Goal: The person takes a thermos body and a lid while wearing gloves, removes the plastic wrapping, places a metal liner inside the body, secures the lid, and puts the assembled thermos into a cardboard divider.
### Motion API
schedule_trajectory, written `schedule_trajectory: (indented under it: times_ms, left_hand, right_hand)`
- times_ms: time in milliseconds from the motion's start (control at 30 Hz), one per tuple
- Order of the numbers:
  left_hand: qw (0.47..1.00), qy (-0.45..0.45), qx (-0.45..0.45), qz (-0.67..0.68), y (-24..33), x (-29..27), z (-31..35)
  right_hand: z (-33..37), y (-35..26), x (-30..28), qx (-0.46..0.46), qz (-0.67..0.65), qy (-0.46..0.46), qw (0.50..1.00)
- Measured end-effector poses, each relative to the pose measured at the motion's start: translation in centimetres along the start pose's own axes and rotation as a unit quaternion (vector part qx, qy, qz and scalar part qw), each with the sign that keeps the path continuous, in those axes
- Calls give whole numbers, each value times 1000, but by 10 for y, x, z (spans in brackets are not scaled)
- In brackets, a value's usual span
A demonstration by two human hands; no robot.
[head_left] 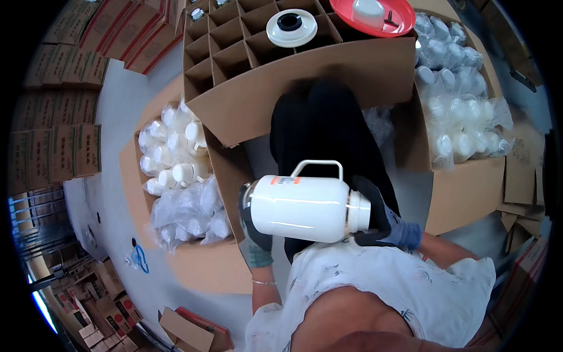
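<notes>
A white vacuum jug with a loop handle lies on its side across my lap. My left hand, in a dark and green glove, is closed around its base. At the neck end, my right hand, in a dark glove with a blue cuff, wraps the jug's white cap; some of its fingers are hidden. Beyond my knees, a round white part with a black centre rests on a divided carton. A red dish with a white piece in it sits beside that part.
On the left an open carton holds bagged white cups. Another open carton on the right contains bagged white pieces. Stacked boxes line the far left. A blue strap lies on the floor.
</notes>
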State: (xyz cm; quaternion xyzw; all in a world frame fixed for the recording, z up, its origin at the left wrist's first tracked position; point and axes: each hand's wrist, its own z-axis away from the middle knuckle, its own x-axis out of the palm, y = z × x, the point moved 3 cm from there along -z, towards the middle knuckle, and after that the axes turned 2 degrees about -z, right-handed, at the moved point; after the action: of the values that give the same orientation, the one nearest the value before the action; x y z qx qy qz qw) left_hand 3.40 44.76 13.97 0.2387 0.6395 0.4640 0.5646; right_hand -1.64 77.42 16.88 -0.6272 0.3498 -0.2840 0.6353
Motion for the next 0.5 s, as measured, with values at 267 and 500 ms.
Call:
schedule_trajectory:
  times_ms: [267,500]
  left_hand:
    - [962,-81,203,-163,-16,-6,-29]
    - [896,-155,-57,412,-53,40,-72]
  right_hand:
    - [-167,-95,-2,-278,43,-124,952]
    - [-190,-127,-5,-322,63,-106,939]
